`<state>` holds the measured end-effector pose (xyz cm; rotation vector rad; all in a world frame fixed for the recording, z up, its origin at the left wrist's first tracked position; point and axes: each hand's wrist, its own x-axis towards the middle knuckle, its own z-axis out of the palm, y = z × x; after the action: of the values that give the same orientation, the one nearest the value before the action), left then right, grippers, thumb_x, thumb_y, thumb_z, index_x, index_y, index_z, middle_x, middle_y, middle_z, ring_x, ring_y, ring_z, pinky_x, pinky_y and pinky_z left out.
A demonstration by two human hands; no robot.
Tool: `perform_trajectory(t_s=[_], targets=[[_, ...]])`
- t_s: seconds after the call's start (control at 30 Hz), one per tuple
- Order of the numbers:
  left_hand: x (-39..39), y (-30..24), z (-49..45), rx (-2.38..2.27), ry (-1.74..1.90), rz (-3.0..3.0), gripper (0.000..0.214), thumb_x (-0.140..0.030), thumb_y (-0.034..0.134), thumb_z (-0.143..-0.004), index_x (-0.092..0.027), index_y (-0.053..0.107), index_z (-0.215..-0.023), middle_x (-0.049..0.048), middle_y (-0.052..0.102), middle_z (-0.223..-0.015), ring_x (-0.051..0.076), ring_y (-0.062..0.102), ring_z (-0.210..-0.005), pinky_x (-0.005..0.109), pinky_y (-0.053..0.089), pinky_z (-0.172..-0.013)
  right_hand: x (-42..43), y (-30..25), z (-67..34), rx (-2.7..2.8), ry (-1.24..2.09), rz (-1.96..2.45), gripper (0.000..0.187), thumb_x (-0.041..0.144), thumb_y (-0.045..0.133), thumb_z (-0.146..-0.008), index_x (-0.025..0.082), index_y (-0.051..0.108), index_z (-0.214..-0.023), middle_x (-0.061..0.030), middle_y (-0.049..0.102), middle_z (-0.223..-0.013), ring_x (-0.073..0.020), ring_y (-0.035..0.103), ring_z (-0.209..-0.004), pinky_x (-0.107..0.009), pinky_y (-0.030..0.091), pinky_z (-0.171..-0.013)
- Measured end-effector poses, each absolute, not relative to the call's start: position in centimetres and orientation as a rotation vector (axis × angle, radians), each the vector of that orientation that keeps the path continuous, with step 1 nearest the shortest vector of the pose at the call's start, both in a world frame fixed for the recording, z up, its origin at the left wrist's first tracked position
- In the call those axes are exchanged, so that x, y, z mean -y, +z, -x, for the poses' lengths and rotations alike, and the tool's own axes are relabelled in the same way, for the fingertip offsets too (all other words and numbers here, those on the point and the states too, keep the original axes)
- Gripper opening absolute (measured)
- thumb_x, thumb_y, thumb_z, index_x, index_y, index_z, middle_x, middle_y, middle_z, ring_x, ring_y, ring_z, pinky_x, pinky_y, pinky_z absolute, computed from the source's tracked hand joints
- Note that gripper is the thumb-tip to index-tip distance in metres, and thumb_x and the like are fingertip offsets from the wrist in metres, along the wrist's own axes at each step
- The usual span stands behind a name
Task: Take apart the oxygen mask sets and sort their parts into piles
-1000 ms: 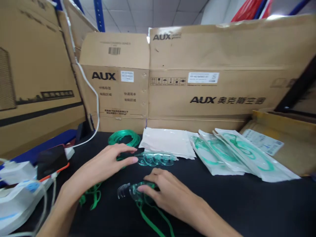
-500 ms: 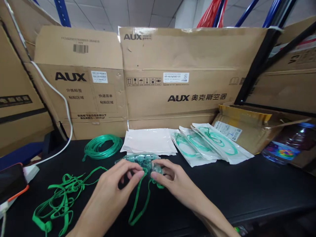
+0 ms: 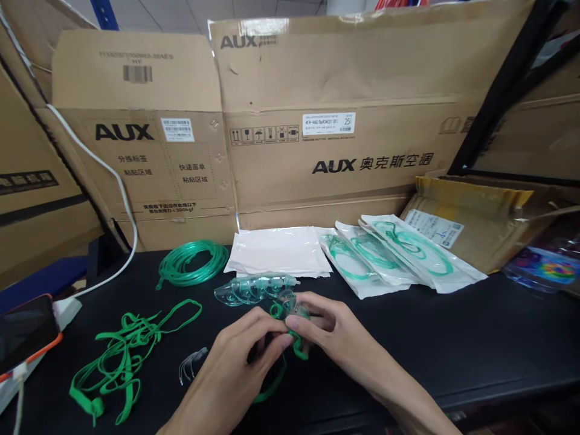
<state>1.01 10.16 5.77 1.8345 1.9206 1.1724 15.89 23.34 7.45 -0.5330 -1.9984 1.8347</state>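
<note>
My right hand [image 3: 333, 323] is closed around a small clear mask [image 3: 287, 302], its thumb pressing the front. A green elastic strap [image 3: 299, 347] hangs from the mask and loops down below my fingers. My left hand [image 3: 235, 362] is closed in a pinch against the strap at the mask's left edge; its fingertips partly hide that spot. Just behind the hands lies a row of nested clear green masks [image 3: 254, 289]. Left of my left hand are several thin clear or metallic strips [image 3: 192, 365] and a tangled heap of green elastic straps [image 3: 120, 356].
A coil of green tubing [image 3: 193, 263] lies at the back left beside white packets [image 3: 277, 252]. Bagged tubing sets [image 3: 405, 251] fan out rightward, near an open carton [image 3: 466, 223] and a bottle [image 3: 546, 266]. A phone [image 3: 27, 332] rests at the left edge. Cardboard sheets [image 3: 353, 78] stand behind.
Both hands, with the mask and strap, have shifted right and slightly nearer, uncovering the nested masks and the thin strips. The strap loop now hangs mostly behind my left hand. The view has tilted down.
</note>
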Motion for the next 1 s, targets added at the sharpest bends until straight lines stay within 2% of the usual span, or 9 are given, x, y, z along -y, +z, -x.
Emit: perform_trajectory(t_s=[0.13, 0.3, 0.4, 0.5, 0.6, 0.7, 0.83, 1.0], targets=[[-9.8, 6.0, -0.5, -1.967, 1.125, -1.831, 0.015, -0.028, 0.054, -0.103, -0.025, 0.066, -0.094, -0.0028, 0.056, -0.084, 0.012, 0.05, -0.068, 0.022, 0.042, -0.065, -24.0, 7.8, -16.7, 2.093, 1.677, 0.66, 0.042, 0.05, 0.076, -0.085, 0.017, 0.071, -0.111, 0.0016, 0.062, -0.071, -0.0112, 0.048, -0.057, -0.025, 0.038, -0.054], [-9.5, 6.0, 1.1, -2.064, 1.132, -1.833, 0.018, -0.029, 0.054, -0.103, -0.024, 0.067, -0.091, -0.0026, 0.057, -0.082, 0.013, 0.05, -0.069, 0.023, 0.041, -0.065, -25.0, 9.1, -18.1, 2.053, 1.565, 0.786, 0.035, 0.047, 0.074, -0.087, 0.019, 0.072, -0.108, 0.002, 0.065, -0.066, -0.0121, 0.054, -0.053, -0.023, 0.039, -0.052], [-9.5, 6.0, 0.7, -2.07, 1.211, -1.86, 0.012, -0.032, 0.063, -0.099, -0.027, 0.068, -0.108, -0.002, 0.058, -0.09, 0.012, 0.05, -0.068, 0.024, 0.042, -0.064, -24.8, 9.3, -17.9, 2.089, 1.544, 0.822, 0.039, 0.049, 0.075, -0.086, 0.019, 0.07, -0.111, 0.0029, 0.064, -0.065, -0.0124, 0.054, -0.051, -0.024, 0.039, -0.049], [-9.7, 6.1, -0.7, -2.052, 1.296, -1.885, 0.029, -0.033, 0.07, -0.094, -0.032, 0.066, -0.122, -0.0032, 0.056, -0.091, 0.011, 0.048, -0.066, 0.022, 0.044, -0.065, -23.9, 8.9, -17.2, 2.129, 1.515, 0.81, 0.038, 0.049, 0.075, -0.085, 0.019, 0.068, -0.108, 0.0058, 0.057, -0.062, -0.0107, 0.051, -0.048, -0.023, 0.039, -0.049], [-9.9, 6.1, -1.6, -1.988, 1.321, -1.915, 0.013, -0.026, 0.065, -0.097, -0.03, 0.072, -0.108, -0.0033, 0.056, -0.09, 0.01, 0.05, -0.069, 0.02, 0.044, -0.066, -23.0, 8.6, -16.6, 2.15, 1.505, 0.786, 0.035, 0.048, 0.075, -0.085, 0.02, 0.067, -0.105, 0.0069, 0.054, -0.062, -0.0102, 0.05, -0.049, -0.023, 0.039, -0.051], [-10.0, 6.1, -1.3, -1.963, 1.277, -1.896, 0.013, -0.023, 0.059, -0.1, -0.026, 0.071, -0.097, -0.0026, 0.057, -0.09, 0.01, 0.05, -0.068, 0.019, 0.043, -0.063, -23.3, 8.8, -16.9, 2.203, 1.445, 0.785, 0.038, 0.052, 0.071, -0.087, 0.02, 0.067, -0.108, 0.0059, 0.054, -0.062, -0.0119, 0.049, -0.052, -0.025, 0.038, -0.051], [-9.6, 6.2, -0.1, -2.026, 1.238, -1.863, 0.014, -0.021, 0.06, -0.099, -0.025, 0.071, -0.092, -0.0026, 0.06, -0.089, 0.01, 0.049, -0.066, 0.022, 0.041, -0.062, -24.8, 9.7, -18.2, 2.18, 1.239, 0.878, 0.047, 0.06, 0.066, -0.087, 0.019, 0.067, -0.111, 0.0043, 0.054, -0.061, -0.0149, 0.049, -0.053, -0.029, 0.038, -0.054], [-9.8, 6.2, -0.2, -2.021, 1.539, -1.853, 0.01, -0.02, 0.068, -0.095, -0.027, 0.075, -0.095, -0.0038, 0.067, -0.088, 0.009, 0.052, -0.064, 0.02, 0.044, -0.061, -24.9, 9.7, -18.4, 2.292, 1.182, 0.906, 0.052, 0.062, 0.068, -0.085, 0.021, 0.07, -0.117, 0.0037, 0.051, -0.066, -0.0165, 0.049, -0.06, -0.03, 0.039, -0.059]])
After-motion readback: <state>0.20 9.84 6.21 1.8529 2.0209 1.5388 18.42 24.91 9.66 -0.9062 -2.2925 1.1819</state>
